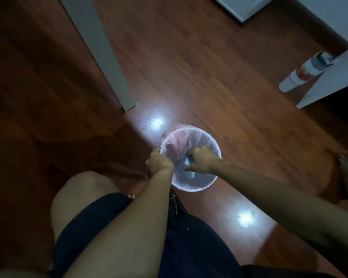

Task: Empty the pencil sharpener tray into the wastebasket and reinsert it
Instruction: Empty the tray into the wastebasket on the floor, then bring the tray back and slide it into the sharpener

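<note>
Leaning over the wastebasket [213, 182] from a seat, the person has both hands down at its mouth, so the emptying step looks to be in hand rather than finished. In the head view the right hand [199, 160] reaches in over the rim from the right, its grip closed around a small pale blue piece, most likely the sharpener tray [189, 161], held just above the pink liner [181, 137]. A second pale shape sits right below it; whether that is more of the tray or the sharpener body I cannot tell. The left hand [159, 160] is at the near-left rim, fingers curled; whether it pinches the liner or holds something, I cannot tell. Dark specks [156, 121] lie on the floor [209, 77] just beyond the basket, in a bright patch of reflected light. Reinserting the tray looks to be left to do.

For room, the basket stands on open wood floor. A grey furniture leg [100, 53] ends near its far-left side, a white canister [303, 73] stands well apart to the right, and the person's knees close in the near side.
</note>
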A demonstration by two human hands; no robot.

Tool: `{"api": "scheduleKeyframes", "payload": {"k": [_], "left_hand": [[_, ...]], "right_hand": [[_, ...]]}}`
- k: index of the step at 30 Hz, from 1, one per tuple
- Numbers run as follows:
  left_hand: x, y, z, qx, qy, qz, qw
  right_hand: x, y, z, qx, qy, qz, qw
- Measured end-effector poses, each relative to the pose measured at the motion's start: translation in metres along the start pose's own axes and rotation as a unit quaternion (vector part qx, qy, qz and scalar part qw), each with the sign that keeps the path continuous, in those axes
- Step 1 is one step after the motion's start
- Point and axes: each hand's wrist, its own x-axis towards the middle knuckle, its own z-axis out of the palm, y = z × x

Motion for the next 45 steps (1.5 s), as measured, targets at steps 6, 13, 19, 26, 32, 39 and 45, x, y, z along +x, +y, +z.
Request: {"api": "scheduleKeyframes", "payload": {"k": [6, 13, 19, 26, 32, 39, 45], "left_hand": [[-0.002, 0.001, 0.002, -0.070, 0.020, -0.036, 0.997], [-0.006, 0.003, 0.002, -0.024, 0.010, -0.034, 0.999], [-0.031, 0.020, -0.021, 0.042, -0.014, -0.001, 0.999], [-0.076, 0.062, -0.085, 0.127, -0.012, 0.118, 0.985], [-0.141, 0.133, -0.173, 0.131, 0.044, 0.238, 0.961], [-0.228, 0.186, -0.304, 0.128, 0.131, 0.370, 0.911], [-0.285, 0.191, -0.434, 0.067, 0.183, 0.416, 0.888]], "right_hand": [[0.010, 0.001, 0.011, -0.039, -0.017, 0.026, 0.999], [0.009, 0.000, 0.003, -0.023, -0.013, 0.050, 0.998], [-0.010, -0.017, -0.035, 0.037, 0.021, 0.063, 0.997], [-0.056, -0.063, -0.135, 0.044, 0.091, 0.064, 0.993], [-0.116, -0.125, -0.237, 0.075, 0.199, 0.044, 0.976], [-0.199, -0.219, -0.344, 0.072, 0.313, -0.030, 0.947], [-0.253, -0.320, -0.404, 0.094, 0.374, -0.127, 0.914]]}}
